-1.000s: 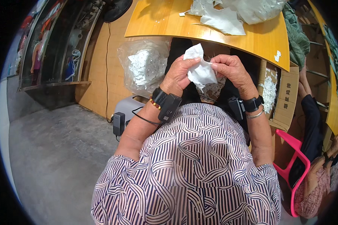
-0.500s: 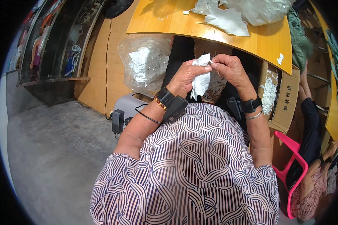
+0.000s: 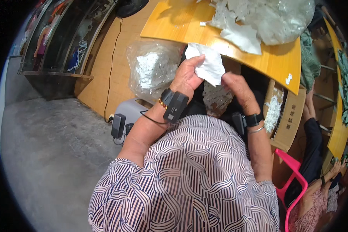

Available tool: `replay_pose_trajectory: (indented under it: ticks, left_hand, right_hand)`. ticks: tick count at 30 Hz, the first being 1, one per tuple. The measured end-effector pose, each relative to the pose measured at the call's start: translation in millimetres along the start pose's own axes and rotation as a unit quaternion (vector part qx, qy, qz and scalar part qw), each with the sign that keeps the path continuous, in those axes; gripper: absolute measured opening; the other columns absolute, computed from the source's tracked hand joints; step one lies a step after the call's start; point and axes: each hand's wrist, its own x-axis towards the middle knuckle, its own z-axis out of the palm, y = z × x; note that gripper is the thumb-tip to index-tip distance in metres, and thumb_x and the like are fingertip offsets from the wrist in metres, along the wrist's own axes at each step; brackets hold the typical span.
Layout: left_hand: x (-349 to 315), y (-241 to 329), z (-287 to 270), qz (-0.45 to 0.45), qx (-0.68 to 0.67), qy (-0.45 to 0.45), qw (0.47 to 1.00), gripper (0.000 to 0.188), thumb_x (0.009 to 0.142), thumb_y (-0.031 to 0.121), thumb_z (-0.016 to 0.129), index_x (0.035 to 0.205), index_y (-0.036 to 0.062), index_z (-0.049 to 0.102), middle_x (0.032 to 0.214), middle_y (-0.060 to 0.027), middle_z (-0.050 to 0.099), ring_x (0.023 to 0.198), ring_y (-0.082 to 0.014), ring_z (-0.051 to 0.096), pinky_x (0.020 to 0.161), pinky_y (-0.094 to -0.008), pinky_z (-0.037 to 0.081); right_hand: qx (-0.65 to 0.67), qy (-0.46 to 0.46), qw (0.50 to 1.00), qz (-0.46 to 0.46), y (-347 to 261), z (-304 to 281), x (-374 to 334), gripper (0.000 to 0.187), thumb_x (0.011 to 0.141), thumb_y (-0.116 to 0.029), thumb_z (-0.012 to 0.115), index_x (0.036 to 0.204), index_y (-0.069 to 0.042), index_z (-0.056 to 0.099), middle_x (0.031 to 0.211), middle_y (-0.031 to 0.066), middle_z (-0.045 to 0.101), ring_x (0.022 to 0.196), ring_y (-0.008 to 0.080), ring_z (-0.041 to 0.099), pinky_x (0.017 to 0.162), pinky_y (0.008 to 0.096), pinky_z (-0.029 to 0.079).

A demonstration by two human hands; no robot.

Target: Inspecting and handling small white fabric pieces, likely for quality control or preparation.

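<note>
A thin white piece of cloth or paper is spread out over the gap below the table edge. My left hand grips its left side, the thumb pressing on top. At the piece's lower right edge is my right hand, fingers curled together and slightly blurred. Whether those fingertips pinch the edge or a small scrap cannot be made out. Below the piece, a heap of white scraps lies between my knees.
A yellow wooden table ahead carries white sheets and a clear plastic bag. A bag of white pieces is at left, above a grey box. At right are a scrap-filled carton, a pink chair and a co-worker's arm.
The white piece was bunched up between both hands and is now opened out flatter. My right hand has moved down and right, my left hand slightly left.
</note>
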Motion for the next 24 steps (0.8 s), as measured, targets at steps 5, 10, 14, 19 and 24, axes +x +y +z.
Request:
replay_pose_trajectory:
  ticks: [5, 10, 14, 19, 24]
  left_hand:
    - [-9.0, -5.2, 3.4, 0.073, 0.076, -0.065, 0.992, 0.038, 0.08, 0.005, 0.051, 0.117, -0.001, 0.044, 0.113, -0.0125, 0.053, 0.104, -0.0253, 0.052, 0.091, -0.0378, 0.042]
    - [-20.3, -11.8, -19.7, 0.054, 0.014, -0.031, 0.998, 0.038, 0.076, 0.004, 0.056, 0.113, 0.0025, 0.047, 0.108, -0.0111, 0.055, 0.101, -0.0257, 0.053, 0.087, -0.0416, 0.043]
    - [-36.9, 1.7, -24.2, 0.031, 0.059, -0.027, 0.997, 0.031, 0.076, 0.006, 0.056, 0.107, 0.0038, 0.051, 0.104, -0.0097, 0.057, 0.095, -0.0229, 0.056, 0.076, -0.0383, 0.049]
    - [-42.7, 22.4, -52.0, -0.003, 0.133, -0.029, 0.991, 0.029, 0.077, 0.007, 0.06, 0.104, 0.0042, 0.051, 0.083, -0.0102, 0.063, 0.078, -0.0232, 0.063, 0.069, -0.0328, 0.051]
    - [-36.0, 35.5, -24.7, 0.063, 0.16, -0.083, 0.982, 0.046, 0.075, 0.014, 0.065, 0.115, 0.0029, 0.044, 0.096, -0.0111, 0.06, 0.091, -0.0211, 0.058, 0.076, -0.0295, 0.048]
  right_hand:
    - [0.13, 0.036, 0.991, 0.013, 2.6, 24.1, 7.4, 0.023, 0.078, -0.023, 0.061, 0.089, -0.002, 0.062, 0.076, -0.0033, 0.055, 0.067, 0.0046, 0.047, 0.06, 0.0202, 0.04]
    - [0.215, 0.11, 0.968, -0.065, -18.1, 27.4, 5.5, 0.016, 0.077, -0.007, 0.06, 0.092, 0.0, 0.059, 0.088, 0.0016, 0.061, 0.076, 0.0073, 0.055, 0.068, 0.0202, 0.044]
    - [0.225, 0.088, 0.966, -0.09, -51.6, 18.2, 4.9, 0.018, 0.074, -0.005, 0.06, 0.091, -0.001, 0.059, 0.086, 0.0032, 0.062, 0.076, 0.0103, 0.057, 0.071, 0.0238, 0.044]
    - [0.14, 0.048, 0.981, -0.124, -79.2, 6.1, 17.4, 0.012, 0.073, -0.005, 0.062, 0.084, -0.002, 0.057, 0.078, -0.0003, 0.058, 0.072, 0.0078, 0.054, 0.065, 0.0211, 0.043]
    - [0.077, -0.111, 0.99, -0.03, -95.4, 11.8, 17.8, 0.015, 0.074, -0.006, 0.061, 0.088, -0.002, 0.059, 0.08, -0.0008, 0.058, 0.073, 0.0066, 0.053, 0.066, 0.02, 0.042]
